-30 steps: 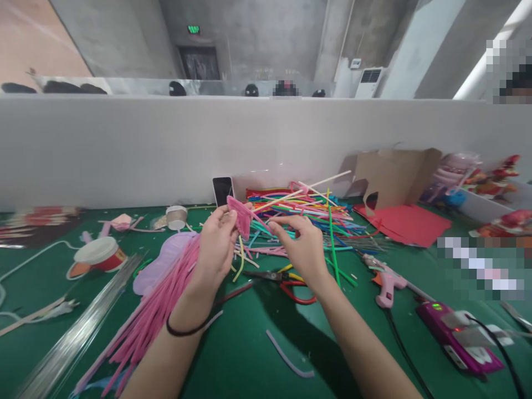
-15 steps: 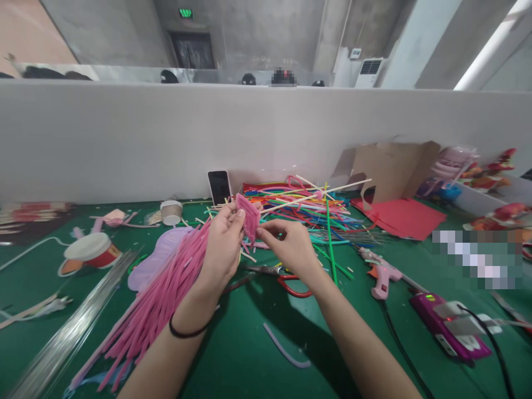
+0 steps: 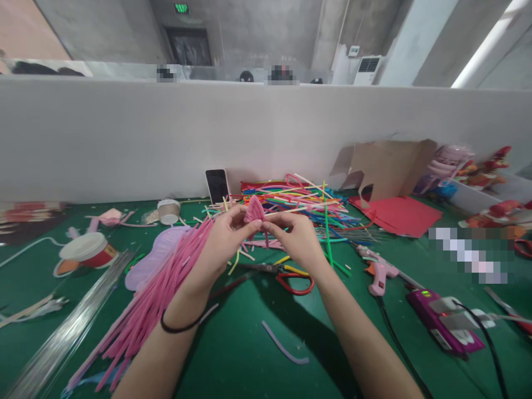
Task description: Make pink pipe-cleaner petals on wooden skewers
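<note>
1. The left hand grips a ridged pink piece between thumb and fingers.
2. The right hand pinches at the piece's lower edge, its fingertips near the left thumb.
3. The piece is held above the worktop, in front of a heap of coloured stems.
4. Red-and-yellow-handled cutters lie below the hands; pink stems lie beside the left forearm.
</note>
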Demonstrator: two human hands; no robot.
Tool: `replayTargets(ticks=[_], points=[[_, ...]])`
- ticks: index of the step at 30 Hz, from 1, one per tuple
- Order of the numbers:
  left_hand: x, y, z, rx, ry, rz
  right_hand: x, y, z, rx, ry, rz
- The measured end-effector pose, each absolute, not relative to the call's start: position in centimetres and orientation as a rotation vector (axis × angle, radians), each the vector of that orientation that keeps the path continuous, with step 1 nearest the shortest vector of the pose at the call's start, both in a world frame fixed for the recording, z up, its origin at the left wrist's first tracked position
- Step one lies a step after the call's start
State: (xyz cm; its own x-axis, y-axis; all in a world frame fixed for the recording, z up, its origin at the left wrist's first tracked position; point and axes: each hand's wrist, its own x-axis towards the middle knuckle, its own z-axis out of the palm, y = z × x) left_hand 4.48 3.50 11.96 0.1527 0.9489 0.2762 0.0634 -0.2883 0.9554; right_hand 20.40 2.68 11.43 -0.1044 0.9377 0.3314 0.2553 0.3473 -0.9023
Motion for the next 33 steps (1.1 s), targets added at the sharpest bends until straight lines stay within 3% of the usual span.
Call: replayTargets(ticks=[9, 13, 33], points=[[3.6, 4.0, 12.0, 1.77, 1.273, 1.188, 20.3, 3.1, 10.8, -1.149, -1.517, 0.745], [3.3, 4.3, 11.6, 1.678, 1.132, 1.023, 20.1, 3.6, 10.1, -1.151, -1.429, 0.833], [4.1, 4.3, 11.2, 1.227, 0.958, 1.115, 20.3, 3.4, 10.5, -1.177, -1.572, 0.73]])
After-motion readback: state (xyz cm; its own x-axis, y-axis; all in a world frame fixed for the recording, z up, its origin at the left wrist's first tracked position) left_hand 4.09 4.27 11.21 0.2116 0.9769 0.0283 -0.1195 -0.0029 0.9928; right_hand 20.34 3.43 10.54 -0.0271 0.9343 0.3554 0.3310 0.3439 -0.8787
